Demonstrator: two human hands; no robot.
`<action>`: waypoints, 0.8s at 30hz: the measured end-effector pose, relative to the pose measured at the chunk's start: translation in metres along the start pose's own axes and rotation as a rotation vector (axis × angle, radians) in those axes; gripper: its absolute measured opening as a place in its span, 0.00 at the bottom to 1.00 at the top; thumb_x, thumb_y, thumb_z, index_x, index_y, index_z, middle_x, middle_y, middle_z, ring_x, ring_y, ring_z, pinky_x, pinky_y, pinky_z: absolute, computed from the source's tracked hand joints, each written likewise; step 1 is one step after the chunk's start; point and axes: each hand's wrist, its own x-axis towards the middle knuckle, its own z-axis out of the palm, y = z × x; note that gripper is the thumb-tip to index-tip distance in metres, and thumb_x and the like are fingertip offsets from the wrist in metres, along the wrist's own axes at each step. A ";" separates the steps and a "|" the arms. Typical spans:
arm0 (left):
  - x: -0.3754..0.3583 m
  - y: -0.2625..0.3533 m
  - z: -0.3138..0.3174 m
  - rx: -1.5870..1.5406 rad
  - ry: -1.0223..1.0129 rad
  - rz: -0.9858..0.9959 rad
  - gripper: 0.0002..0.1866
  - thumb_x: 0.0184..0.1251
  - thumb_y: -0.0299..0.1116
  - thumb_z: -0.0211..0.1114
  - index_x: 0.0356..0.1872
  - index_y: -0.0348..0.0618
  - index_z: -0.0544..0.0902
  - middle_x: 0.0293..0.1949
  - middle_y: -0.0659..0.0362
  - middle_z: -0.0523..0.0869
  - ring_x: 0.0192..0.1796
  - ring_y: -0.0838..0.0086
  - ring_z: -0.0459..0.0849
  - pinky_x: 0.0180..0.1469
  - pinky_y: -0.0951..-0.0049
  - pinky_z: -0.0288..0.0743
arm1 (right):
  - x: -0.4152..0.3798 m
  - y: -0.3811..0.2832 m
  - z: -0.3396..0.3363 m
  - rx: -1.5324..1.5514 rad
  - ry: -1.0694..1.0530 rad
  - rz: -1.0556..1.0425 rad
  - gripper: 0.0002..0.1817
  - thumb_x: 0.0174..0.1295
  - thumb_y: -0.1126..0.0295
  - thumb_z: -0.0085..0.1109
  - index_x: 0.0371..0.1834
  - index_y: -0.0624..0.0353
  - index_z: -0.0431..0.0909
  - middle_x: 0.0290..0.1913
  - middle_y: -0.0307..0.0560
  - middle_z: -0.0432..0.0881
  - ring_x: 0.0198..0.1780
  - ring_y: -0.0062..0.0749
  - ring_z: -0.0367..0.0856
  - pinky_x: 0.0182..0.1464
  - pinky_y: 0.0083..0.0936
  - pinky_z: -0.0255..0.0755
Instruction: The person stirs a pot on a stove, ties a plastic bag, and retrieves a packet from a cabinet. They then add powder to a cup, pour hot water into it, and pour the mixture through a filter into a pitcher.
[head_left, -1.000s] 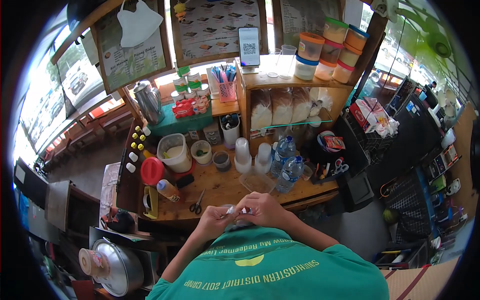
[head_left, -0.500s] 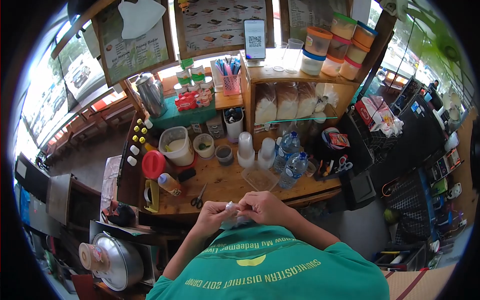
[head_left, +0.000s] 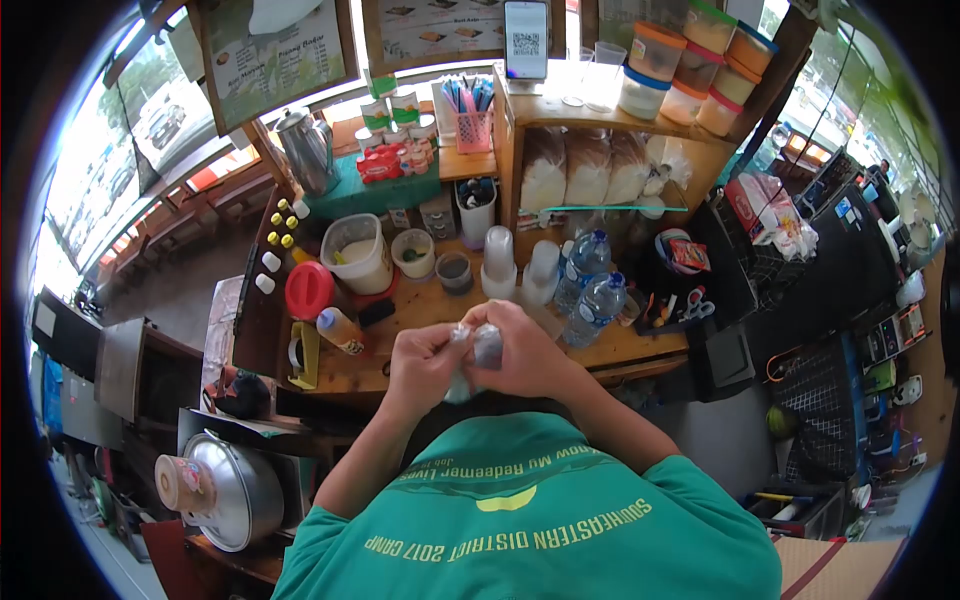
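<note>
My left hand [head_left: 425, 362] and my right hand [head_left: 520, 352] are pressed together in front of my chest, above the near edge of the wooden counter [head_left: 440, 310]. Both are closed on a small clear plastic bag [head_left: 480, 345] that bulges between the fingers, with its crumpled tail hanging below my left hand. What is inside the bag is hidden. Two water bottles [head_left: 596, 305] stand just right of my right hand, and stacked clear cups [head_left: 498, 262] stand just beyond my hands.
On the counter are a white tub [head_left: 356, 252], a red lid [head_left: 308, 290], a squeeze bottle [head_left: 340, 330], small bowls and a tape dispenser [head_left: 303, 355]. A shelf [head_left: 590, 110] holds bagged bread and lidded containers. A steel kettle [head_left: 305, 150] stands far left; a pot lid [head_left: 235, 490] sits lower left.
My hands have lifted up over the counter edge with the bag, which now bulges higher between them. They now cover the scissors and the clear tray. The view has tilted downward.
</note>
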 end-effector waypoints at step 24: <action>0.029 0.031 0.009 0.034 -0.120 0.401 0.07 0.71 0.23 0.63 0.43 0.36 0.88 0.34 0.58 0.88 0.37 0.82 0.82 0.39 0.79 0.77 | 0.014 -0.009 -0.040 -0.060 0.038 -0.047 0.05 0.55 0.75 0.61 0.25 0.57 0.84 0.31 0.40 0.85 0.46 0.34 0.83 0.64 0.47 0.65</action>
